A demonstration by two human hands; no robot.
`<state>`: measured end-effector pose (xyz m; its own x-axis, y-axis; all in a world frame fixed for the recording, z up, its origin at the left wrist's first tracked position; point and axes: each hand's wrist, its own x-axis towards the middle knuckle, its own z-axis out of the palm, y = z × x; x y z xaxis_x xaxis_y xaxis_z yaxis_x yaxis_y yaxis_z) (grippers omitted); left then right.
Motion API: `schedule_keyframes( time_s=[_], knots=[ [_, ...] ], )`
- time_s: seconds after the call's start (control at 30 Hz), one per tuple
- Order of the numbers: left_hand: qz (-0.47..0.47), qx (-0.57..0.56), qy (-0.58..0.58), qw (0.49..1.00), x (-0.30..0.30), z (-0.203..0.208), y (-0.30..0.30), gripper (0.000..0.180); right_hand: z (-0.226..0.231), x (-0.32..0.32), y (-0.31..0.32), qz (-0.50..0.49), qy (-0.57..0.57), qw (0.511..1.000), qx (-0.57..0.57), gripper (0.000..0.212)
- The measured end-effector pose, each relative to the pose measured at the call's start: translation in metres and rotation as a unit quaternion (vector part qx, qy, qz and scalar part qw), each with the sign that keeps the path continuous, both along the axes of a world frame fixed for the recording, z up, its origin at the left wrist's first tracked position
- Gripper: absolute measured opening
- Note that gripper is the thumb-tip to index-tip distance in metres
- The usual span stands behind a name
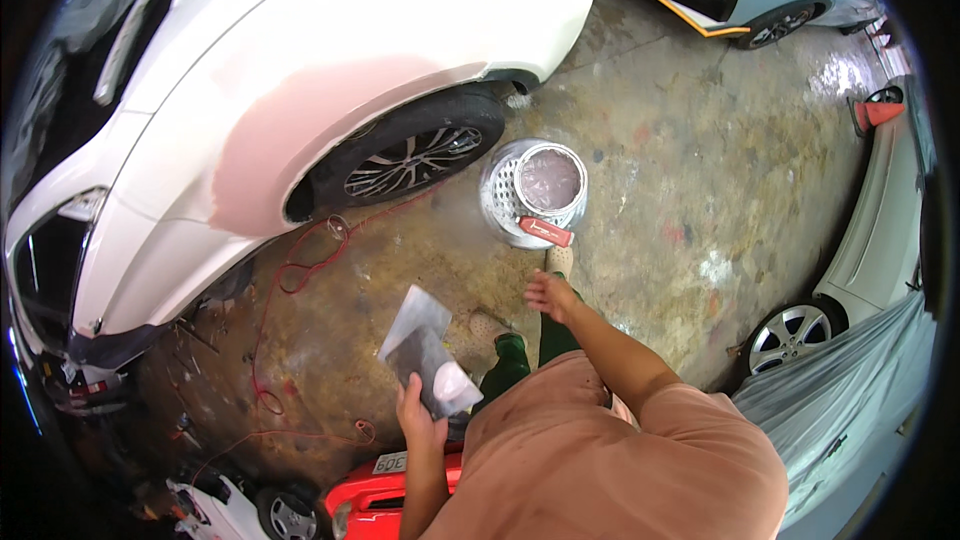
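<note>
My left hand grips the near end of a flat grey rectangular board. On that board sits a smooth pale pink blob of paste. My right hand hangs in front of me with its fingers loosely apart and nothing in them. Just beyond it, a round tub of greyish-pink paste stands on a perforated metal stand. A red flattened tube lies at the near edge of the stand, close to my right hand.
Ahead on the left is a white car with a pink patch above its wheel. A red hose trails over the floor. Draped sheeting covers part of a car at right; a red car is close behind me.
</note>
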<state>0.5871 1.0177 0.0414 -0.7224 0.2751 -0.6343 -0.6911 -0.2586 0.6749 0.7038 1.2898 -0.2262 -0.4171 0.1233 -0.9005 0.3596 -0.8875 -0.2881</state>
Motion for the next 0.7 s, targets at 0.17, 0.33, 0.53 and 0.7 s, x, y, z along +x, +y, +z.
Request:
schedule_keyframes(
  time_s=[0.17, 0.33, 0.53, 0.7],
  knots=[
    [0.040, -0.094, -0.054, 0.993, 0.017, -0.015, 0.017, 0.043, -0.123, 0.014, 0.053, 0.216, -0.291, 0.795, 0.487, 0.036],
    [0.042, -0.157, -0.089, 0.983, 0.026, -0.038, 0.035, 0.044, -0.127, -0.035, 0.121, 0.336, -0.319, 0.691, 0.555, 0.040],
    [0.036, -0.150, -0.099, 0.983, 0.012, -0.044, 0.066, 0.044, -0.099, -0.067, 0.146, 0.492, -0.278, 0.703, 0.432, 0.053],
    [0.006, -0.132, -0.081, 0.988, 0.007, -0.030, 0.062, 0.044, -0.108, -0.042, 0.112, 0.464, -0.102, 0.785, 0.398, 0.030]
  ],
)
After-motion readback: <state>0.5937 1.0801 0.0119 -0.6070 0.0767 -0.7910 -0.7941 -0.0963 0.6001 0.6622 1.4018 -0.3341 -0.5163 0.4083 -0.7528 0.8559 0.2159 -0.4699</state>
